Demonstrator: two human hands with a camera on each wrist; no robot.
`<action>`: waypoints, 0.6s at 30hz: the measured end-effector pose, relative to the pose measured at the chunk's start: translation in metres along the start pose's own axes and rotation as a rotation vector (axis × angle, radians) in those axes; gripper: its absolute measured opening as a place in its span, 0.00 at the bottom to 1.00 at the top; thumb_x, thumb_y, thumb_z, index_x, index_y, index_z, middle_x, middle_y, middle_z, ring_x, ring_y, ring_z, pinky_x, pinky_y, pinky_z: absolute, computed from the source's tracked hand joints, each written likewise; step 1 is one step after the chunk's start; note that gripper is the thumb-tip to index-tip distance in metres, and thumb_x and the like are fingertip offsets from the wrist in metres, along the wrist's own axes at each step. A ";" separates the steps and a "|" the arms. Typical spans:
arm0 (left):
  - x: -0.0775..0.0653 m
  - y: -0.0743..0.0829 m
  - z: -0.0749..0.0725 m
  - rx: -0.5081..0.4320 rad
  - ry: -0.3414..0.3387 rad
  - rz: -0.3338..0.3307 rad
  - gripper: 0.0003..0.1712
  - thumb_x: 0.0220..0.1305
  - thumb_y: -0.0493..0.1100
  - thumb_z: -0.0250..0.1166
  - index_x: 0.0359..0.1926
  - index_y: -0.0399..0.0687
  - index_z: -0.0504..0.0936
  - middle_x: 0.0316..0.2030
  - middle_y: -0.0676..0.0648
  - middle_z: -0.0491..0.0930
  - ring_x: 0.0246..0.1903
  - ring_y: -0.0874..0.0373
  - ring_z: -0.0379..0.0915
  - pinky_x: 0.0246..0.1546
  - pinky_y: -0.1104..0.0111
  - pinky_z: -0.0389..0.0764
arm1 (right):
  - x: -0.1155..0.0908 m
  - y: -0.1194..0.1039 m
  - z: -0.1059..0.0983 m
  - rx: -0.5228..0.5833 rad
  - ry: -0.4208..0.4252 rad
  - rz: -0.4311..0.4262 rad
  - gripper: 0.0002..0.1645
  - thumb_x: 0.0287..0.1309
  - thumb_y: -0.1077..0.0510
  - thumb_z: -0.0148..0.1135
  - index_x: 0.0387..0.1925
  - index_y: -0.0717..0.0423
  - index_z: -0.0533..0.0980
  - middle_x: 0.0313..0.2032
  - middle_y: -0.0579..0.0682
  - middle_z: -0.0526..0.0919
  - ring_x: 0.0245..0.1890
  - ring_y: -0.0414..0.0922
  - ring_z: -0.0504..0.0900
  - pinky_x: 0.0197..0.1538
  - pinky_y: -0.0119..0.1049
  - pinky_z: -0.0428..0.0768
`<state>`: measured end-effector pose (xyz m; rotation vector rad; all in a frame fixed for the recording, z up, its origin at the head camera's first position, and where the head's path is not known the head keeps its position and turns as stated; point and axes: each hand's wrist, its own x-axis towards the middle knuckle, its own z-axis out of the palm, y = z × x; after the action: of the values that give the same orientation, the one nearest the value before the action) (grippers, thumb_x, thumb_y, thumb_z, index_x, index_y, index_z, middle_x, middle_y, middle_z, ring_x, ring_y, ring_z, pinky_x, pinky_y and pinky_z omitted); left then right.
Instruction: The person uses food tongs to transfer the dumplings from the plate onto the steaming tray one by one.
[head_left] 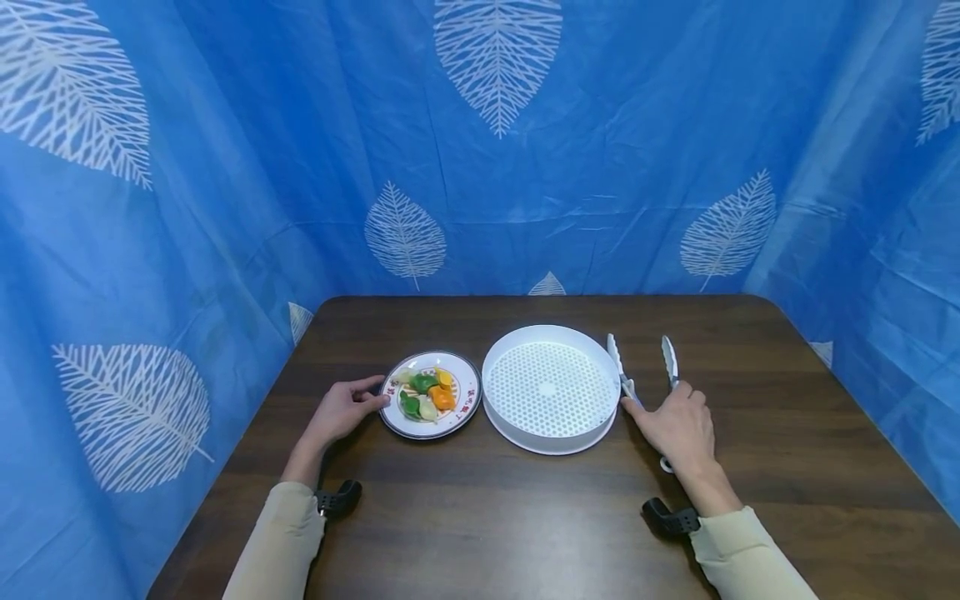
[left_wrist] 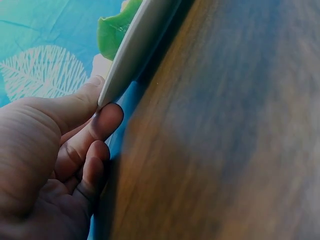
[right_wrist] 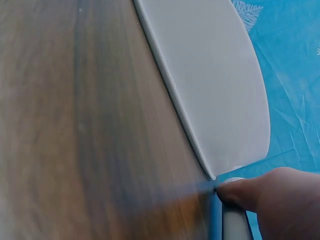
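Observation:
On the left, my left hand [head_left: 339, 414] pinches the rim of a white plate [head_left: 470, 400]; in the left wrist view the thumb lies on top and fingertips are under the edge. Green, orange, yellow and pale dumpling-shaped pieces [head_left: 443, 397] lie on the plate. A round white steamer basket [head_left: 551, 392] with a perforated base stands right beside it. My right hand [head_left: 684, 427] grips metal tongs [head_left: 670, 360], thumb on one arm and fingers on the other, the jaws spread wide. The tongs' left tip is close to the basket's wall.
A dark wooden table [head_left: 495, 517] carries everything. Blue cloth [head_left: 525, 208] with white leaf prints hangs behind it and along both sides. Black wrist cameras [head_left: 670, 518] are strapped at both sleeves.

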<state>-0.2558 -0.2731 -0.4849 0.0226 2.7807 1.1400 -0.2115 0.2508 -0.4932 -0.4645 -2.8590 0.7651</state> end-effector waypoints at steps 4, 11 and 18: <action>-0.001 0.000 -0.001 -0.013 -0.004 -0.010 0.35 0.70 0.56 0.67 0.72 0.48 0.74 0.39 0.47 0.88 0.41 0.52 0.77 0.50 0.58 0.75 | 0.000 0.000 -0.003 0.021 -0.023 0.001 0.59 0.60 0.33 0.66 0.62 0.85 0.59 0.46 0.77 0.68 0.40 0.68 0.73 0.41 0.59 0.75; 0.003 0.000 -0.002 -0.016 -0.007 -0.021 0.35 0.70 0.57 0.67 0.72 0.49 0.74 0.39 0.48 0.87 0.42 0.52 0.77 0.52 0.57 0.75 | 0.003 0.004 -0.010 0.060 -0.053 -0.007 0.52 0.68 0.35 0.58 0.61 0.83 0.60 0.49 0.77 0.67 0.42 0.68 0.72 0.41 0.60 0.73; 0.001 -0.002 -0.001 -0.027 -0.001 -0.015 0.34 0.70 0.55 0.67 0.72 0.48 0.75 0.39 0.48 0.87 0.41 0.52 0.77 0.53 0.56 0.76 | 0.005 0.006 -0.021 0.028 -0.087 -0.041 0.52 0.71 0.33 0.52 0.67 0.79 0.58 0.50 0.74 0.67 0.40 0.67 0.73 0.37 0.60 0.73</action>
<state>-0.2564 -0.2752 -0.4861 -0.0010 2.7593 1.1741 -0.2104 0.2676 -0.4781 -0.3774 -2.9234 0.8369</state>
